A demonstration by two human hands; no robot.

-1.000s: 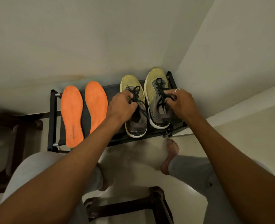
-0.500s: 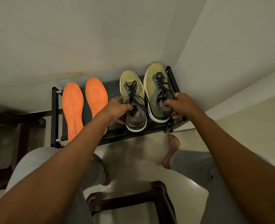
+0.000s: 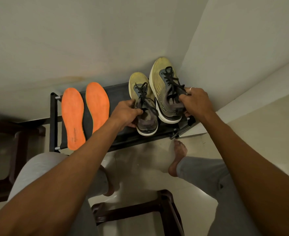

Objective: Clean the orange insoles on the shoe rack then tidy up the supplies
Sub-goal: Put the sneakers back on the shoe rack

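1. My left hand (image 3: 126,113) curls round the collar of the nearer yellow shoe (image 3: 138,82).
2. My right hand (image 3: 195,101) grips the other yellow shoe (image 3: 159,72) at its heel.
3. Both orange insoles (image 3: 73,116) lie flat on the shoe rack (image 3: 52,116), left of my left hand, untouched.

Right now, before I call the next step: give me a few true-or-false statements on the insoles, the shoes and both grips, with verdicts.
1. Two orange insoles lie side by side on the shoe rack. True.
2. The left grip holds an insole. False: it grips the nearer shoe at its heel end.
3. The right grip grips the corner shoe. True.
4. The shoes are to the left of the insoles. False: they are at the rack's right end, by the wall corner.
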